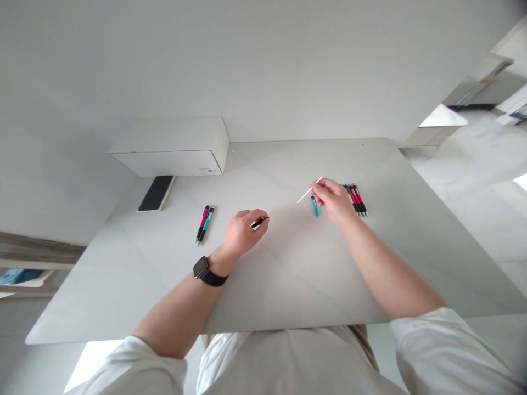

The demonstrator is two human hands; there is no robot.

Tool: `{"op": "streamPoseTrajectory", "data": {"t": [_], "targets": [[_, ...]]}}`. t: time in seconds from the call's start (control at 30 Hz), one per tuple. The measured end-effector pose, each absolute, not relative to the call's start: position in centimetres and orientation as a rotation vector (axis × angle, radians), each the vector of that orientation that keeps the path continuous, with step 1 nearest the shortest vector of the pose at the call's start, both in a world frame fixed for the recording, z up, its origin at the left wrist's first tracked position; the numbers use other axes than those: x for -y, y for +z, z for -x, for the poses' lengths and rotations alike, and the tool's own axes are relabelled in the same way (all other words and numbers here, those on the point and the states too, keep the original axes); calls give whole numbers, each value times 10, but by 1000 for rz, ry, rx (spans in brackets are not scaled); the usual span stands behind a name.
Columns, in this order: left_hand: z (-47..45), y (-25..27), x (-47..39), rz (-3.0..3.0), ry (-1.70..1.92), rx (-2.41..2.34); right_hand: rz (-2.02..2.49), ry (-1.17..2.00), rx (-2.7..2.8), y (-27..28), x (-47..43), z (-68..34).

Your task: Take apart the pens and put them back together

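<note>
My left hand (246,230), with a black watch on its wrist, is closed around a black pen part (258,223) near the middle of the table. My right hand (331,198) pinches a thin white pen refill (308,190), held at a slant above the table. Just below those fingertips lies a teal pen barrel (315,206); a small clear piece, perhaps a spring, is beside it. To the right of my right hand several red and black pens (358,200) lie in a row. Left of my left hand are a red pen (203,222) and a teal pen (207,224), side by side.
A white box (173,159) stands at the back left against the wall. In front of it lies a phone (156,193) with a dark screen. The pale marble-look table (296,285) ends close to my body.
</note>
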State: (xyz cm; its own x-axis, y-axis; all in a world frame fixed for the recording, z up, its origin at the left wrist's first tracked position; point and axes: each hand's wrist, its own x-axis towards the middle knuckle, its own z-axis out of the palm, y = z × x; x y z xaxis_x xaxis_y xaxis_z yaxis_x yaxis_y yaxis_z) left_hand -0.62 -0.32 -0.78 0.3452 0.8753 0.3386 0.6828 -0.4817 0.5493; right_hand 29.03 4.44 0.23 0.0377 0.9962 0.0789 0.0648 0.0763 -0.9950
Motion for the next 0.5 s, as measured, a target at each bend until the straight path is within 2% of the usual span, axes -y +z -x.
{"op": "streamPoseTrajectory", "data": {"t": [0.13,0.33,0.5], "targets": [[6,-9,3,-2316,837,-1381,1522,921,1575,8,-61,-306],[6,-11,2,-2333,829,-1356,1916,685,2048,-1,-85,-278],[7,-12,2,-2346,803,-1350,2086,642,2173,-8,-106,-252]]}}
